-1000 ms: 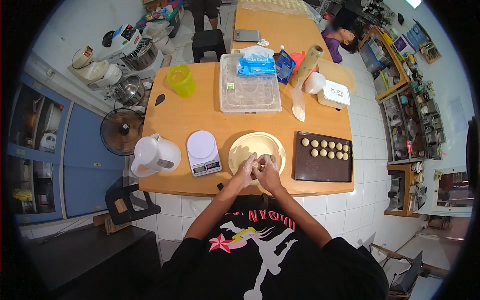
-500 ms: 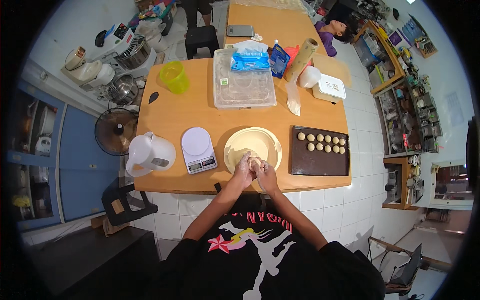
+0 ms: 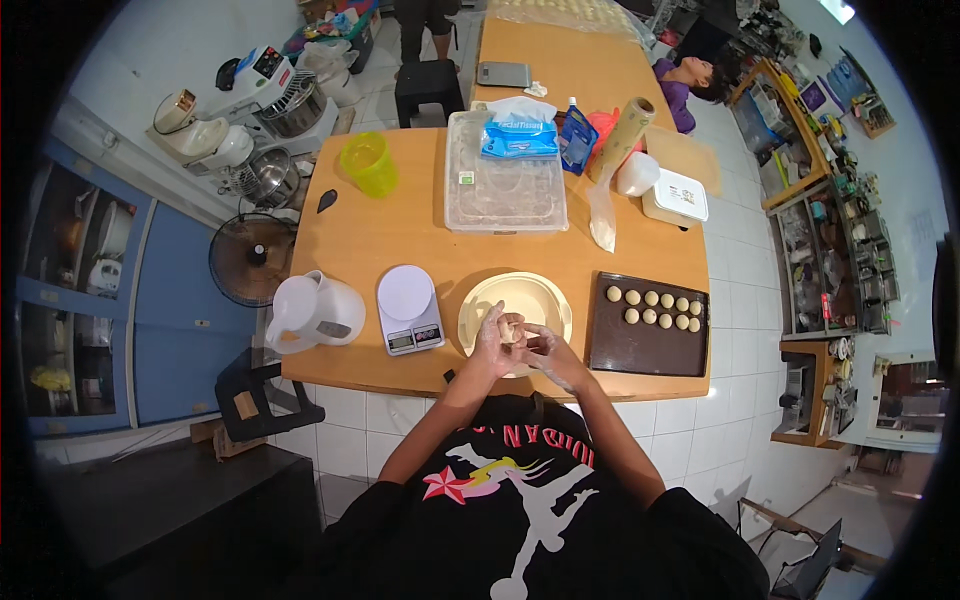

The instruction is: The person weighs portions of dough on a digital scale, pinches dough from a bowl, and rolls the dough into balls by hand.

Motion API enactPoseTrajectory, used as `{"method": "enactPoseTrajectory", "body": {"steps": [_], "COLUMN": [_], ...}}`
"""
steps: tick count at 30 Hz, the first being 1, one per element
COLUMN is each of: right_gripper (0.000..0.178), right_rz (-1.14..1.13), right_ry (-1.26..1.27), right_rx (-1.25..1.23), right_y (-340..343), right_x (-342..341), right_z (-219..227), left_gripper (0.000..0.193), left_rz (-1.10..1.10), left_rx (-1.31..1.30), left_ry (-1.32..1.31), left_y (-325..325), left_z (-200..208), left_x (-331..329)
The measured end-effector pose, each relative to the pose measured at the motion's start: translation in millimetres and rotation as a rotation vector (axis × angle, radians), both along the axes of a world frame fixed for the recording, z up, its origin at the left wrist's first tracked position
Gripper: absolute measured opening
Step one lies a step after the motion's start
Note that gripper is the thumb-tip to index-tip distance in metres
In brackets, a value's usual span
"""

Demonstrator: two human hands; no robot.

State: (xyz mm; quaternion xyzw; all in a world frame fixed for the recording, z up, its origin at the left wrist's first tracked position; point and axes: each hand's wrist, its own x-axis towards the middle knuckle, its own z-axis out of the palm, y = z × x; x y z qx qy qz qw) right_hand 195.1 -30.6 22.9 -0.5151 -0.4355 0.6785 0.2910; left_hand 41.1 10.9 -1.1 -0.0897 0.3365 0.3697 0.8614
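Note:
Over the cream round basin [image 3: 563, 300] my two floury hands come together. My left hand [image 3: 493, 350] is cupped around a small piece of dough [image 3: 512, 325], mostly hidden by the fingers. Close against it, my right hand [image 3: 553, 360] has its fingers stretched apart and touching the left hand's fingers. To the right lies a dark baking tray [image 3: 640, 352] with two rows of round pale dough balls [image 3: 651, 298] along its far part.
A white kitchen scale [image 3: 407, 295] and white pitcher [image 3: 315, 312] stand left of the basin. Farther back are a yellow-green container [image 3: 369, 165], a clear lidded box [image 3: 505, 195], a tissue pack [image 3: 518, 138], a plastic-wrap roll [image 3: 628, 135] and a white tub [image 3: 676, 197]. Two people are beyond.
My hands have parted a little from being clasped together, and the right hand's fingers have spread. The whole view has shifted slightly.

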Motion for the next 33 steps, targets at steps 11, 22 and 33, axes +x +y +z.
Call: {"method": "enactPoseTrajectory", "body": {"steps": [11,22,33], "right_gripper": [0.029,0.029,0.031], "right_rz": [-0.345,-0.248,-0.409], "right_ry": [0.059,0.027,-0.034], "right_rx": [0.015,0.139,0.338], "right_y": [33,46,49], "right_x": [37,12,6], "right_z": [45,46,65], "left_gripper": [0.017,0.020,0.011], "left_rz": [0.062,0.070,0.098], "left_rx": [0.072,0.278,0.326], "left_ry": [0.141,-0.132,0.152], "left_y": [10,-3,3], "left_z": [41,31,42], "left_x": [19,6,-1]}}
